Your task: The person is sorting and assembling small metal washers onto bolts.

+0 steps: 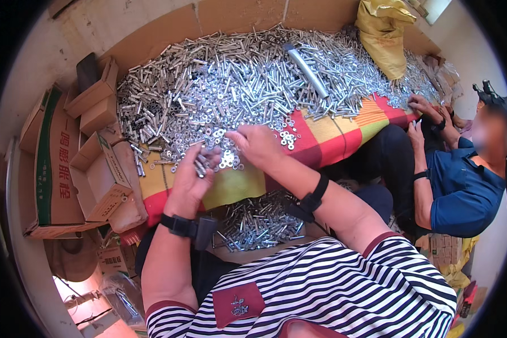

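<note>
My left hand (192,176) is curled, palm up, around a few short silvery metal bolts (201,167) at the near edge of the pile. Its fingertips are slightly blurred. To its right, my right hand (257,147) hovers over loose washers (229,160) with thumb and fingers drawn together. Whatever its fingertips pinch, if anything, is too small to make out. Just beyond both hands spreads a large heap of metal bolts and sleeves (253,84), with washers and nuts mixed in. The heap lies on a checkered cloth (236,186) in red, yellow and green.
Open cardboard boxes (100,174) stand on the left. A long metal bar (307,72) lies on the heap, and a yellow sack (384,39) rests at the far right. A carton of bolts (259,225) sits below my arms. Another person (456,174) works at the right.
</note>
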The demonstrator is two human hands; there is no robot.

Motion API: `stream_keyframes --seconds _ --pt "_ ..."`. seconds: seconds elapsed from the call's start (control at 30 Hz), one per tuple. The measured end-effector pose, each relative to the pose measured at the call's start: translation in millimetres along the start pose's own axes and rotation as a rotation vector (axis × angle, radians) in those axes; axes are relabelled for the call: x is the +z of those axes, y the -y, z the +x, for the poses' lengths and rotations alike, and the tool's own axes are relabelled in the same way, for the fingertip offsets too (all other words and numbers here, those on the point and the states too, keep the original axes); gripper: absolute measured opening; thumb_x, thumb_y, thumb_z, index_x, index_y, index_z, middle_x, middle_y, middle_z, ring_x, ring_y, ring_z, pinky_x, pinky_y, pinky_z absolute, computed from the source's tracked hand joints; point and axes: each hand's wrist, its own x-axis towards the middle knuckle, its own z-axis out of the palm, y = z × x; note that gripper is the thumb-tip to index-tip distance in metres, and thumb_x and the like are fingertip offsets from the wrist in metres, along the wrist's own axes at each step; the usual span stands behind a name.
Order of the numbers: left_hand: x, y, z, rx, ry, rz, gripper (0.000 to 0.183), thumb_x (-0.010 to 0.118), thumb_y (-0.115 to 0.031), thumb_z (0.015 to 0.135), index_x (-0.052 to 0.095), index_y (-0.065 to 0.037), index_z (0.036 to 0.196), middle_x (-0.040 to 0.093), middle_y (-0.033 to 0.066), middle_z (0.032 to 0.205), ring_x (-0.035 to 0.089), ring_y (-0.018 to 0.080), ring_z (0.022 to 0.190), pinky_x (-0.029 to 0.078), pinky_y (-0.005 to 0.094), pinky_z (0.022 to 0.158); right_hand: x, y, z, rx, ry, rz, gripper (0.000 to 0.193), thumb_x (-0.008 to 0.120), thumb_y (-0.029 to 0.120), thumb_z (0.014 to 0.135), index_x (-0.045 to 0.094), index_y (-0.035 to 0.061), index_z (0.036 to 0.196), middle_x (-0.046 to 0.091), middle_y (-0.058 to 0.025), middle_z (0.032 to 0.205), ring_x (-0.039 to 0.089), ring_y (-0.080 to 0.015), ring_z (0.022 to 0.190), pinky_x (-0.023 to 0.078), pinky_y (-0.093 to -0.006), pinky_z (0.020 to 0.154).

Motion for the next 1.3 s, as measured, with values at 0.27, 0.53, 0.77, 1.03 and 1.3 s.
stream_keyframes --seconds 0.27,0.53,0.77,1.03,1.3 --pt "-12.2 -44.1 23.2 0.882 -0.421 1.444 0.022 0.075 -0.014 0.072 0.067 -0.002 0.087 0.065 0.0126 0.082 0.064 0.0257 0.072 0.049 0.0343 0.061 7.7 -13.4 28.7 0.041 -0.176 -0.444 0.022 0.066 0.021 0.079 0.061 0.0003 0.081 0.063 -0.0210 0.074 0.062 -0.0394 0.070 0.049 -0.0468 0.065" --pt "-0.1 -28.0 29.8 0.948 -0.407 1.642 0.021 0.072 -0.014 0.075 0.057 0.000 0.078 0.060 0.0133 0.075 0.059 0.0282 0.064 0.047 0.0404 0.061 5.3 13.9 -1.3 -0.010 -0.234 0.496 0.010 0.056 0.009 0.090 0.058 -0.0006 0.090 0.062 -0.0106 0.071 0.068 -0.0163 0.066 0.051 -0.0275 0.054" --pt "26.5 -3.5 -0.8 0.119 -0.050 0.215 0.017 0.060 -0.018 0.091 0.052 -0.007 0.080 0.051 0.0000 0.066 0.043 0.0037 0.045 0.026 0.0147 0.033 5.9 28.7 -28.3 -0.492 -0.366 0.197 0.011 0.059 -0.002 0.086 0.061 -0.0009 0.096 0.063 -0.0125 0.079 0.066 -0.0189 0.068 0.052 -0.0259 0.057" --pt "17.6 4.9 -13.5 -0.053 0.027 0.000 0.012 0.058 -0.017 0.090 0.053 -0.007 0.084 0.056 0.0032 0.074 0.047 0.0064 0.049 0.030 0.0143 0.034 9.3 30.4 -26.2 -0.637 -0.325 -0.246 0.030 0.064 0.016 0.077 0.063 0.0028 0.104 0.061 -0.0105 0.088 0.062 -0.0273 0.074 0.050 -0.0370 0.063" --pt "2.1 -28.2 -45.6 0.303 -0.121 0.660 0.011 0.064 -0.008 0.081 0.060 -0.005 0.091 0.058 0.0047 0.068 0.051 0.0106 0.050 0.036 0.0187 0.038 -24.3 -13.8 -0.4 -0.200 -0.206 -0.807 0.003 0.055 0.006 0.078 0.057 0.0055 0.081 0.056 -0.0132 0.079 0.063 -0.0300 0.077 0.050 -0.0398 0.064"
